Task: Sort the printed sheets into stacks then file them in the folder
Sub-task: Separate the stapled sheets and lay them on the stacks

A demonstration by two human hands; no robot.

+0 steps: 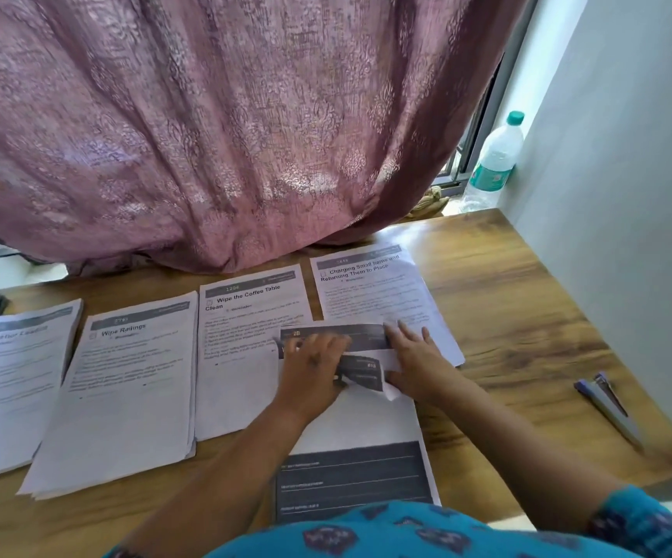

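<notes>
I am leaning over the brown wood-grain table (507,316), where four stacks of white printed sheets are lying in a row: the blurred-title stack (8,380) at far left, the "Wipe Railings" stack (125,396) beside it, the "Wipe the Coffee Table Clean" stack (241,336) next, and the "Charging Small Items" stack (374,292) farthest right, tucked near the mauve patterned curtain (205,134). My left hand (312,370) is pressing down on a crumpled white sheet with dark grey bands (362,368), its fingers curling over the paper, though blur is keeping me from telling whether they are truly pinching it. My right hand (417,356) is lying flat on the same sheet, fingers straight and spread. That sheet is resting atop a longer page with a dark lower panel (350,477). A clear plastic water bottle with a green cap (495,159) is standing upright in the corner, its contents unreadable, and a grey-blue stapler (608,408) is lying well apart at right.
</notes>
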